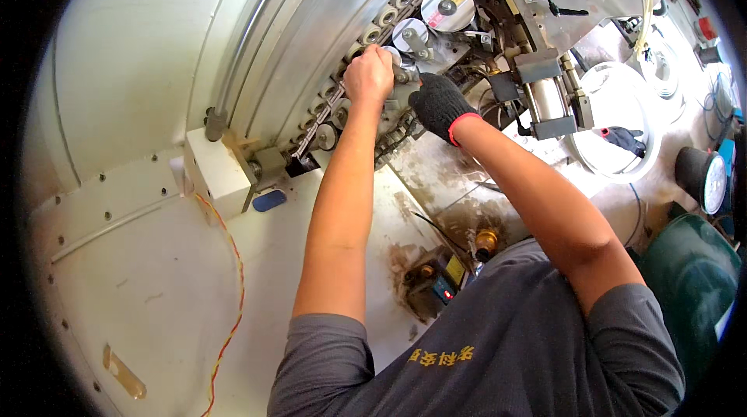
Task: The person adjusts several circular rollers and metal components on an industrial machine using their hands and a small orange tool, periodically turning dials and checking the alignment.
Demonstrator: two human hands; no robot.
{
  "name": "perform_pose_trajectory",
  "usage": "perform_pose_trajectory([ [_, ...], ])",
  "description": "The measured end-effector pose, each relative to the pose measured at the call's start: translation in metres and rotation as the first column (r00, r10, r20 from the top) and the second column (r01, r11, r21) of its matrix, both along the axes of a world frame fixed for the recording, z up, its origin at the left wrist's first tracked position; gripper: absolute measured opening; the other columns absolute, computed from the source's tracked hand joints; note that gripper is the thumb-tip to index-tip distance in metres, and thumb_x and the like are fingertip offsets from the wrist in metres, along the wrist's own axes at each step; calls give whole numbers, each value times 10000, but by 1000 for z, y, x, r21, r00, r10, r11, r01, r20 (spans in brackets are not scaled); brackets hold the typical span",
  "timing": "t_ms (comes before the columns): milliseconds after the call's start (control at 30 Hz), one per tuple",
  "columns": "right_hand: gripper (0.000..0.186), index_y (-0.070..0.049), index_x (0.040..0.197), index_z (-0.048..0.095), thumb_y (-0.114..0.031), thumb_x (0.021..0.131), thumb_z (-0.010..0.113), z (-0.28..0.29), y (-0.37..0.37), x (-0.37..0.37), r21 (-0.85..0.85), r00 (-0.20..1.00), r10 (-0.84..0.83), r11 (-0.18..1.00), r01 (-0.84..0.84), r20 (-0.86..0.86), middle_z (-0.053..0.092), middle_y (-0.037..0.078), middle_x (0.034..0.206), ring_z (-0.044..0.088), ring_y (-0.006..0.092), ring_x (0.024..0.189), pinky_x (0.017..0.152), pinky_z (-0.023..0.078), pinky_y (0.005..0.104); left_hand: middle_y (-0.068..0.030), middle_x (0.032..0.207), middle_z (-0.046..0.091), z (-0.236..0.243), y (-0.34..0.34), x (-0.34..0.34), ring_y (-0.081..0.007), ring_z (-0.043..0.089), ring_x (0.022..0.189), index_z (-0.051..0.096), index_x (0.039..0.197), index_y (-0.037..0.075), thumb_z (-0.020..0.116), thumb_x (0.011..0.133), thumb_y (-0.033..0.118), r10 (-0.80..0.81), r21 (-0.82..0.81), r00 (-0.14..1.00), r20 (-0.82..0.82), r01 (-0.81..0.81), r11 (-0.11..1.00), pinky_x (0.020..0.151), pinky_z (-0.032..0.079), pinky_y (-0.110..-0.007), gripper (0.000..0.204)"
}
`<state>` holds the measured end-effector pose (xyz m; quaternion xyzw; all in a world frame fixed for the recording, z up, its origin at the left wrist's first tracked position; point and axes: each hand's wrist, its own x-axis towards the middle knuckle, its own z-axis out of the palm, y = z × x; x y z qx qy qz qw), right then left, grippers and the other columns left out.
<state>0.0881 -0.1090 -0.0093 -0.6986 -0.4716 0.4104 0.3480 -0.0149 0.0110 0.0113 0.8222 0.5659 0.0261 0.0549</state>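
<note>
My bare left hand is closed at the row of small rollers along the machine's metal wall. Its fingers point away from me, and whatever they grip is hidden. Just to its right, my right hand, in a black knit glove with a red cuff, has its fingers curled in beside a metal lever. What lies in that grip is too small to make out. Beyond both hands sit a large shiny disc wheel and a smaller one.
A metal cylinder on a bracket stands right of my gloved hand. Farther right, a black glove lies within a white ring-shaped rim. A green bin is by my right elbow. Red-yellow twisted wire crosses the pale panel at left.
</note>
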Motion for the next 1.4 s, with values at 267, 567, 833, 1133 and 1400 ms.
perform_pose_trajectory([
  [267, 368, 69, 1056, 609, -206, 812, 596, 7, -6, -8, 60, 997, -74, 995, 75, -24, 644, 320, 994, 609, 478, 980, 876, 483, 515, -259, 948, 681, -2, -1, -5, -449, 647, 905, 664, 1060, 81, 378, 961, 367, -34, 8, 999, 19, 34, 999, 828, 491, -550, 417],
  [567, 433, 64, 1115, 577, -235, 804, 619, -4, -4, -1, 80, 1000, -9, 997, 10, -15, 652, 310, 1040, 625, 461, 1009, 905, 496, 496, -257, 999, 682, -1, 0, 2, -458, 636, 950, 657, 1093, 98, 370, 966, 390, 119, -8, 991, -61, -120, 993, 859, 482, -544, 428],
  [833, 413, 85, 1114, 584, -223, 838, 598, -3, -7, -10, 30, 1000, -13, 999, 13, 15, 634, 323, 1066, 602, 467, 1027, 921, 471, 500, -230, 950, 695, -3, 3, -6, -446, 651, 891, 655, 1066, 92, 414, 972, 334, -75, 22, 996, 42, 74, 997, 809, 502, -546, 354],
  [1133, 405, 31, 1107, 601, -249, 813, 606, 8, -8, -13, 37, 999, -24, 999, 25, -38, 661, 300, 1028, 635, 458, 989, 903, 498, 507, -228, 1006, 686, 0, 3, -5, -439, 639, 951, 652, 1090, 120, 391, 975, 349, -14, -30, 1000, -5, 14, 999, 832, 490, -540, 366],
  [1400, 404, 51, 1086, 600, -240, 805, 613, 14, -8, -12, 83, 1000, -6, 997, 5, 20, 655, 310, 1031, 631, 457, 1009, 903, 504, 501, -224, 973, 700, 2, -2, -2, -431, 658, 916, 660, 1085, 93, 388, 962, 344, -21, 6, 1000, 18, 20, 1000, 814, 506, -533, 389],
])
